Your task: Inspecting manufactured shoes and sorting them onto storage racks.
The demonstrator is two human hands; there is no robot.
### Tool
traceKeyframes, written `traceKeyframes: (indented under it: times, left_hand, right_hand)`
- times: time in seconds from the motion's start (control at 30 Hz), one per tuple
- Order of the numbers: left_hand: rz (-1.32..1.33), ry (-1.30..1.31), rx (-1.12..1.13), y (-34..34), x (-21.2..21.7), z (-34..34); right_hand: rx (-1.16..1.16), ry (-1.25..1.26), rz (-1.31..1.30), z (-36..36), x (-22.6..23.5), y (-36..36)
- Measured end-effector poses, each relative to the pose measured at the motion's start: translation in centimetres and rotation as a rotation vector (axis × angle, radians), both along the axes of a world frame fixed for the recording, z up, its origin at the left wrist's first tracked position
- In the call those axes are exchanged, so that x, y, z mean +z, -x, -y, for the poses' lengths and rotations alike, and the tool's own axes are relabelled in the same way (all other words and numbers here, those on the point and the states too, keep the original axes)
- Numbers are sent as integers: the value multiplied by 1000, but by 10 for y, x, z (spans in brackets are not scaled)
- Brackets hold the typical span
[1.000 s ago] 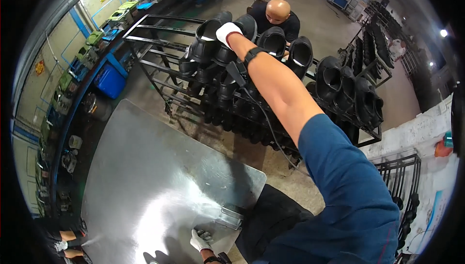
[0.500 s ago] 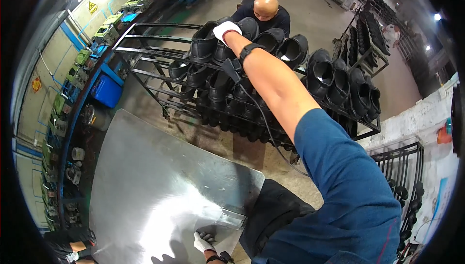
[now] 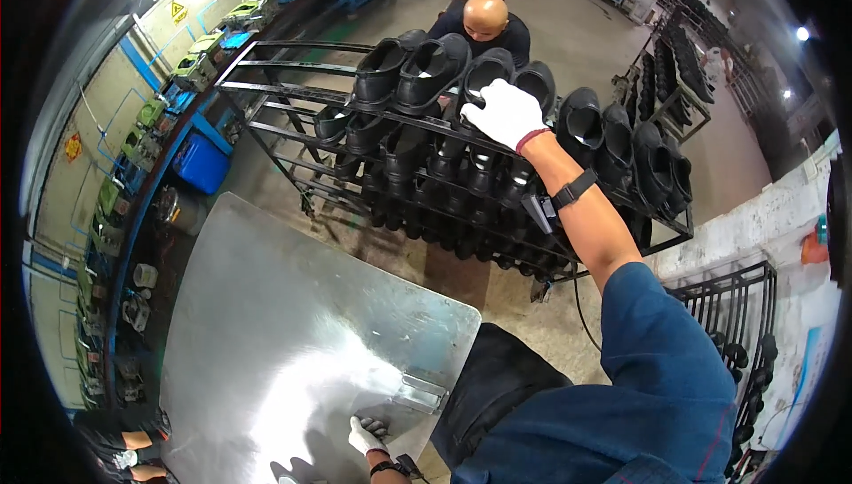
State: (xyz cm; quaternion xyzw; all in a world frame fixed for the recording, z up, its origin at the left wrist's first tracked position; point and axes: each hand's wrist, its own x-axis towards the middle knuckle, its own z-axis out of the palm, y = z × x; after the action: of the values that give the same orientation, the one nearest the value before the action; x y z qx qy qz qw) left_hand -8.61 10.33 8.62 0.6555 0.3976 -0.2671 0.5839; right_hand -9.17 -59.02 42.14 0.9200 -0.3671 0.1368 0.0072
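My right hand (image 3: 508, 114), in a white glove, is closed at the near end of a black shoe (image 3: 490, 69) on the top tier of a metal rack. Its fingers partly cover that shoe. Two more black shoes (image 3: 432, 74) stand side by side just left of it, openings up. Low in the picture, my left hand (image 3: 367, 436), gloved with dark fingertips, hovers over or rests on a shiny metal tabletop (image 3: 266, 280). Its fingers are loosely bent and apart, with nothing in them. Contact with the metal cannot be made out.
The black rack (image 3: 293, 94) carries several tiers of black shoes. Behind it a person (image 3: 485, 27) bends forward. A machine line (image 3: 191, 71) and a blue bin (image 3: 200, 165) are at the left. Another person's arm (image 3: 138, 440) shows lower left. A cable (image 3: 583, 311) trails from my right wrist.
My right hand has moved right and nearer along the top tier, from the left shoes to the third one. The left shoes now stand uncovered. My left hand has barely shifted.
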Motion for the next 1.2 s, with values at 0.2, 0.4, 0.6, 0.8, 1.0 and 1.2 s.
traceKeyframes:
  times: [0.2, 0.4, 0.6, 0.8, 1.0, 1.2]
  left_hand:
    - [-8, -50, -57, -4, 14, 8]
    - [26, -115, -159, -5, 22, 16]
    - [-32, -32, -101, -3, 30, 10]
    - [102, -73, -101, 14, 43, 22]
    - [197, 56, -137, 23, 28, 14]
    - [311, 7, -229, 69, 6, -10]
  right_hand:
    - [40, 128, 111, 13, -15, 11]
    - [116, 442, 332, -6, -6, 19]
    - [440, -30, 14, -162, -79, 37]
    - [550, -710, -498, -291, -279, 126]
    - [439, -794, -540, -308, -306, 107]
    - [237, -674, -514, -340, -315, 94]
